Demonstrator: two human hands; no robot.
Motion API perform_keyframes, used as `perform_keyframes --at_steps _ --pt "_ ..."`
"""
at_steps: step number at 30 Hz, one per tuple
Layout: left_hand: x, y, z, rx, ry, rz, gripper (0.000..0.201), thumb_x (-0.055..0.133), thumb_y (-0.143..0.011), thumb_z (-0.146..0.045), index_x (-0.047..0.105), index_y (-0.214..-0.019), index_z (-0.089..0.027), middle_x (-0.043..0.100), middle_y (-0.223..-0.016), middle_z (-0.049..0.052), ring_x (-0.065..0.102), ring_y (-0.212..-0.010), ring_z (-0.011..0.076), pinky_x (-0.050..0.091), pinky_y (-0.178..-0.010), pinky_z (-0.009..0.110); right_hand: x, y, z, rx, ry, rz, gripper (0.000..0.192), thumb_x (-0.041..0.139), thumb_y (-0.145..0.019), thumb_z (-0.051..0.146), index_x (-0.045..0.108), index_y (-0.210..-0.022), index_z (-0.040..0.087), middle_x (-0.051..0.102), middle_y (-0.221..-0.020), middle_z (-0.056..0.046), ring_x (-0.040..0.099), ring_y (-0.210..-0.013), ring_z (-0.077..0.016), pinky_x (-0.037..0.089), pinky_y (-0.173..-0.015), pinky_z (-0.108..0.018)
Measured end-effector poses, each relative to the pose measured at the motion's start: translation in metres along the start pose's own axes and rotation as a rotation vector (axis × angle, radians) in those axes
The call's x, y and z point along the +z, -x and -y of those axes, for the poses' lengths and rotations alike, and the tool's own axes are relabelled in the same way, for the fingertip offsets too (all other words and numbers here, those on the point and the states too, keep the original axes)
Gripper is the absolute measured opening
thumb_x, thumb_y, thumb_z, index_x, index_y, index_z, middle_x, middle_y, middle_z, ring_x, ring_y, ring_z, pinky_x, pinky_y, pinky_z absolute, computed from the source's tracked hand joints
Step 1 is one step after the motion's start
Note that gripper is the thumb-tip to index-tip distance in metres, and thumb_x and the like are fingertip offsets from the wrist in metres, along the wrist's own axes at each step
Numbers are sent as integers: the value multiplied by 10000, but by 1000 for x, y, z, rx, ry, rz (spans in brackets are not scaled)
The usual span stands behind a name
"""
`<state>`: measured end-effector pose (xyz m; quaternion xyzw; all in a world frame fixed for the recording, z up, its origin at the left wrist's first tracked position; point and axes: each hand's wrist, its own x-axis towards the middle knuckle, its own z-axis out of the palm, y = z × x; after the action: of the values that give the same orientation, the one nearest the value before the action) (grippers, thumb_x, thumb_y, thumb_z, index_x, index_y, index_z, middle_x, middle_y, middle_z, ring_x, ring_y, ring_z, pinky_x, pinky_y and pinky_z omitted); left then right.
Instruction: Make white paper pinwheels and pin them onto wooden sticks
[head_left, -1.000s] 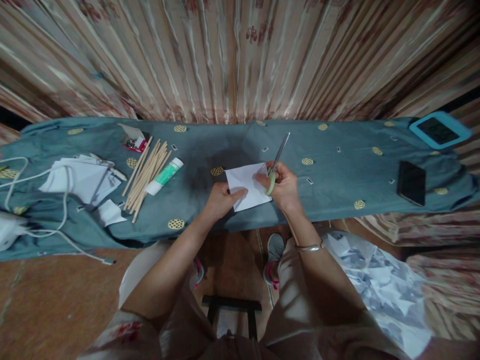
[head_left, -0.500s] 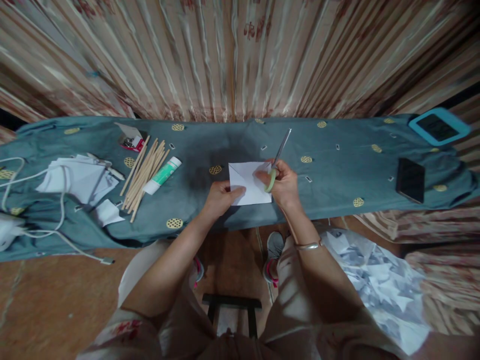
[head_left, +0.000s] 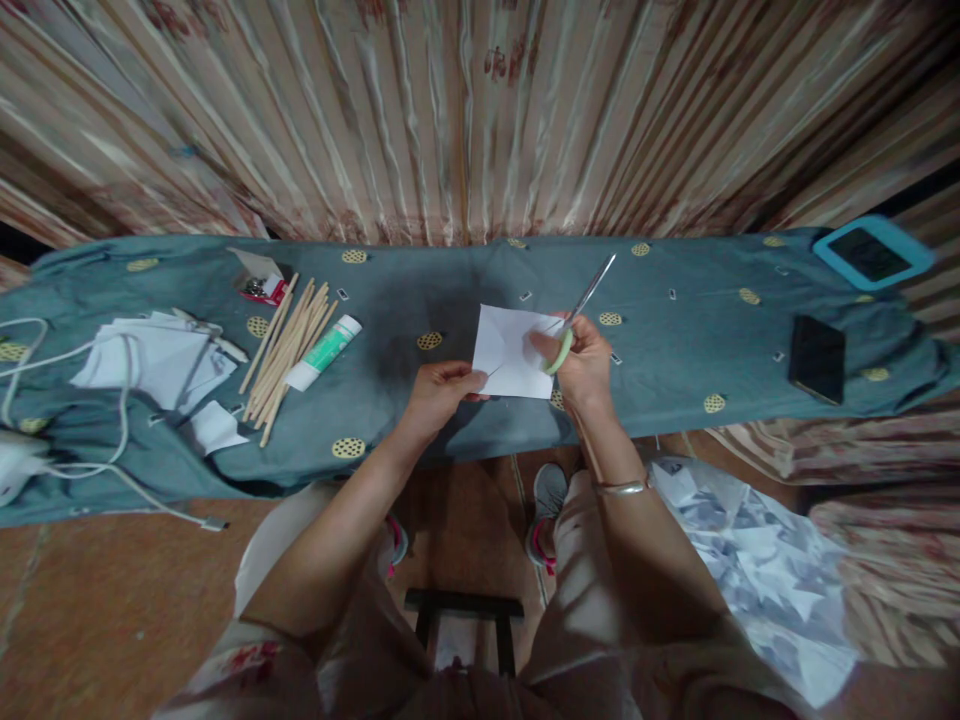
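Observation:
A white square of paper (head_left: 510,345) is held up over the cloth-covered table, with short slits running in from its corners. My left hand (head_left: 442,392) pinches its lower left corner between thumb and fingers. At the right edge, my right hand (head_left: 585,365) grips the same sheet with the thumb lying on top. That hand also carries a pair of scissors (head_left: 592,290) with pale green handles, the metal blades pointing up and to the right, away from the paper.
Left of my hands lie a glue stick (head_left: 324,353), a bundle of wooden sticks (head_left: 289,350), a small box of pins (head_left: 262,285), stacked paper (head_left: 150,360) and a white cable (head_left: 124,430). A black phone (head_left: 817,358) and blue-framed device (head_left: 874,252) sit right. A bag of paper scraps (head_left: 757,570) stands below.
The paper has turned and shifted right and slightly up. My left hand's grip has moved to its lower left corner. The scissors have moved right with my right hand and tilted further over.

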<state>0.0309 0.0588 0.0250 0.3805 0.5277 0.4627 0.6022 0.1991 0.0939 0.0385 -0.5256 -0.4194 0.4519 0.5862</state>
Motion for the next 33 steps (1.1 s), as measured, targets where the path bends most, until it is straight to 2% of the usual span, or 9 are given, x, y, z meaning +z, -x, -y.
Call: perform_keyframes --at_steps 9,15,20,22,24,26,28,31,33 --pt "-2 0 -1 -24 44 7 216 781 -553 -352 690 -604 -163 671 -553 9 619 -541 132 489 -585 243 -8 -9 -6 -31 29 -64 307 765 -568 298 578 -802 229 538 -615 81 483 -509 -76 449 -520 -236" --pt "-6 0 -1 -22 65 5 273 810 -549 -396 701 -621 -157 694 -609 27 633 -575 140 515 -611 261 -17 -20 -8 -94 -13 -188 295 761 -560 262 553 -765 220 510 -606 93 436 -503 -56 393 -486 -202" --pt "11 11 6 -1 148 73 417 859 -516 -331 734 -870 -150 752 -878 66 687 -775 166 537 -770 301 -15 -19 -8 -77 -79 -198 299 780 -573 261 558 -769 220 498 -611 102 469 -537 -61 411 -532 -202" --pt "19 15 10 -3 139 132 434 872 -494 -314 731 -871 -151 750 -924 77 687 -819 178 536 -810 321 -9 -14 -9 -41 -88 -161 321 786 -574 289 548 -781 225 502 -611 104 485 -544 -67 422 -542 -206" --pt "25 15 13 6 117 160 384 870 -511 -342 728 -809 -147 746 -855 72 685 -811 188 533 -808 324 1 -7 -10 10 -128 -120 353 803 -561 318 551 -791 226 532 -615 102 494 -537 -70 432 -537 -210" --pt "29 13 15 21 111 118 339 857 -538 -385 714 -730 -145 732 -769 62 679 -784 199 536 -770 319 11 -1 -10 67 -188 -82 389 833 -528 343 563 -779 220 572 -625 93 500 -529 -71 439 -526 -214" --pt "29 11 16 31 134 8 337 849 -543 -400 700 -708 -147 729 -765 58 672 -766 205 542 -717 315 20 4 -10 105 -226 -54 418 862 -490 364 568 -744 213 593 -627 84 499 -523 -71 437 -513 -214" --pt "26 6 14 25 178 -152 378 844 -526 -367 703 -796 -144 740 -836 63 670 -755 208 548 -657 311 29 8 -11 138 -226 -8 433 878 -474 397 574 -718 208 596 -615 80 504 -533 -78 438 -518 -218" --pt "21 2 11 41 186 -187 397 833 -529 -344 699 -840 -137 741 -863 70 674 -763 212 548 -650 311 31 10 -12 142 -205 37 424 870 -503 422 583 -730 207 592 -616 81 522 -560 -84 450 -554 -222"
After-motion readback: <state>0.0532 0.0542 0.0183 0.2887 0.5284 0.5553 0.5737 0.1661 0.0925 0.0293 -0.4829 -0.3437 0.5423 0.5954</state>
